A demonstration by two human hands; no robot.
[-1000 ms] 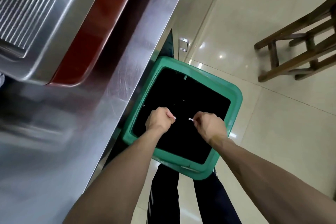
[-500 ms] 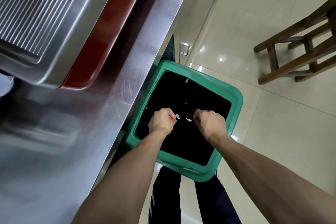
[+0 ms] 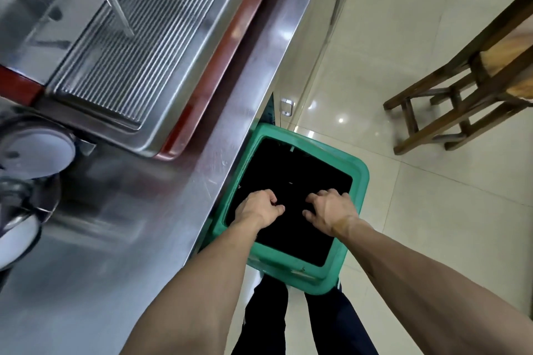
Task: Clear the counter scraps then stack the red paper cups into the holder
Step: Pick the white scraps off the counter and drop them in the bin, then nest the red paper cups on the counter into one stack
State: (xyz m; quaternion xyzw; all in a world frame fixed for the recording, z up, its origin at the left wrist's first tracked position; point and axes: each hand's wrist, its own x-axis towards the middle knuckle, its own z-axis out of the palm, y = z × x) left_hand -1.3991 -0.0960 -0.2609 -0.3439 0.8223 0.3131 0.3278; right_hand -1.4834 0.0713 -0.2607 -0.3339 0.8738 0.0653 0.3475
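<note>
Both of my hands hover over a green bin [image 3: 360, 173] with a black liner, which stands on the floor against the steel counter [image 3: 161, 210]. My left hand [image 3: 258, 210] is above the bin's left half, its fingers loosely curled with nothing between them. My right hand [image 3: 328, 212] is above the right half, fingers spread and relaxed, also holding nothing. A tiny white scrap [image 3: 290, 182] shows against the black liner. No red paper cups or cup holder are in view.
A ribbed steel drip tray on a red-edged machine [image 3: 138, 46] sits on the counter at the upper left. Round metal lids or pots [image 3: 34, 153] are at the far left. A wooden stool [image 3: 467, 89] stands on the tiled floor at the right.
Both hands pinched small white scraps over the bin; the fingers have since loosened and the scraps are gone from them. The view has tilted up along the counter.
</note>
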